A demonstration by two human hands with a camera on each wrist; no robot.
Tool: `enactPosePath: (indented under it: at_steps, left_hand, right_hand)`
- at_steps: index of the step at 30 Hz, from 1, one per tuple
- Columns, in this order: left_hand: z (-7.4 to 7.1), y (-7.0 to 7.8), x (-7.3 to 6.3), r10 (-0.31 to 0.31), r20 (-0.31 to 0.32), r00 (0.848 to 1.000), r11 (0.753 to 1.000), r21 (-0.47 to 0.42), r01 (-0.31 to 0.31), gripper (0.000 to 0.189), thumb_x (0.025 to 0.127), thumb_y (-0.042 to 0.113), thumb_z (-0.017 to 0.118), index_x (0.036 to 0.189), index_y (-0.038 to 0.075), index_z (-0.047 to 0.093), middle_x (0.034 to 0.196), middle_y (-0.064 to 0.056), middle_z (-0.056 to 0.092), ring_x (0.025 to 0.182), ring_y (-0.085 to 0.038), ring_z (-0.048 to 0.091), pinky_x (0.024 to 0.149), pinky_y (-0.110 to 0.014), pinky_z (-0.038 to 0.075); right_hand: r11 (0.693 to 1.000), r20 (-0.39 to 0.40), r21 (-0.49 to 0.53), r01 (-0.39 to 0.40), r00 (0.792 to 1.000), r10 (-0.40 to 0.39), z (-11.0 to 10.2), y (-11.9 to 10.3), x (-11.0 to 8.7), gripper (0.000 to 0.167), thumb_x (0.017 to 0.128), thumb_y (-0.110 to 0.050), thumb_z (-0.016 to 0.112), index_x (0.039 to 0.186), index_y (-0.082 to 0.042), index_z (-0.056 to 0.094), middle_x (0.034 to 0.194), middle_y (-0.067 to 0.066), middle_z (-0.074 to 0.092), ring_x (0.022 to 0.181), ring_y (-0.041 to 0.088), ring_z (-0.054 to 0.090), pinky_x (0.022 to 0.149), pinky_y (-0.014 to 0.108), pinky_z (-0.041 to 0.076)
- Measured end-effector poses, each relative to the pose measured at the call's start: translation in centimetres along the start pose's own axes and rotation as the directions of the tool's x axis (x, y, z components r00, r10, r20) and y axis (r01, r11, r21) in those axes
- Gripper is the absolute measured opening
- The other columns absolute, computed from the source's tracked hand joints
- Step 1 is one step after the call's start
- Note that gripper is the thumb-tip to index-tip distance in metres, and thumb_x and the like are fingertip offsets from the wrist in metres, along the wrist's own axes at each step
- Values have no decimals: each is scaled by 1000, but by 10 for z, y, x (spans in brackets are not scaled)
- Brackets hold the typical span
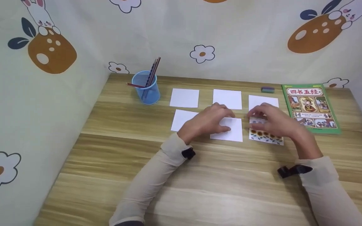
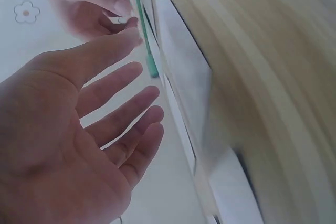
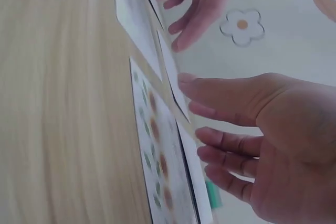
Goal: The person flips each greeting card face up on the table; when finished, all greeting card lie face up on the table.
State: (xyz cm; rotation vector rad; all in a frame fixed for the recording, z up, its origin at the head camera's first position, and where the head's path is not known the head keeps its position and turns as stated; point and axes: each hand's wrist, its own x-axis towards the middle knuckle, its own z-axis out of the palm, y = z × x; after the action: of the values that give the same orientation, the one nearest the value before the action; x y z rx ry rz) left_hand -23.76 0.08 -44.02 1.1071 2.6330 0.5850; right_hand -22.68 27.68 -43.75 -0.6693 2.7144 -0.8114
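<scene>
My left hand (image 1: 211, 119) hovers over the front middle white card (image 1: 231, 135), its fingers relaxed and spread with nothing between them. The left wrist view shows that palm (image 2: 58, 140) bare. My right hand (image 1: 272, 121) is above the front right card (image 1: 266, 138), which carries printed sunflowers and some writing. It partly hides that card and the white card (image 1: 264, 99) behind it. In the right wrist view the right fingers (image 3: 226, 156) are loosely bent and hold nothing. Two more white cards, back left (image 1: 184, 98) and back middle (image 1: 227, 99), lie flat; the front left card (image 1: 182, 120) is partly covered by my left hand.
A blue mesh pencil cup (image 1: 149, 92) with several pencils stands at the back left. A green-bordered picture book (image 1: 311, 108) lies at the right. Near its top left corner is a small purple-and-green block (image 1: 267, 90). A patterned cloth wall (image 1: 168, 37) rises behind the wooden table (image 1: 200, 188).
</scene>
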Motion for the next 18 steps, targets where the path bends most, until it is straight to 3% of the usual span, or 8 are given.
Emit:
enactPosePath:
  at_steps: [3,8,13,18]
  left_hand:
    - [-1,-14,-9,-21,-8,1000,999,-29,21,51,98,34,82,143,13,69,145,-3,68,139,-24,56,122,-37,45]
    - [-1,-26,-21,-41,-17,999,998,-46,40,66,88,44,91,143,14,70,143,-6,65,135,-26,56,117,-38,49]
    - [0,-28,-24,-66,18,998,998,-14,66,80,80,53,94,145,15,67,146,-8,59,133,-26,53,113,-38,50]
    - [-1,-25,-25,-93,51,994,996,21,92,87,79,56,95,149,18,62,150,-7,54,135,-27,49,115,-40,48]
  right_hand:
    - [999,-7,8,48,999,-48,13,-16,13,39,95,-25,86,127,-8,74,124,13,70,118,33,66,108,56,53]
    - [993,1,-22,119,993,-119,35,-35,34,53,90,-31,90,133,-6,71,130,14,69,124,33,59,110,54,47]
    - [992,30,-57,111,994,-109,46,-43,38,72,83,-45,95,139,-9,67,133,13,64,122,31,54,103,46,45]
    - [991,76,-93,99,993,-92,45,-47,35,82,80,-48,96,146,-12,62,135,15,60,122,30,52,100,46,45]
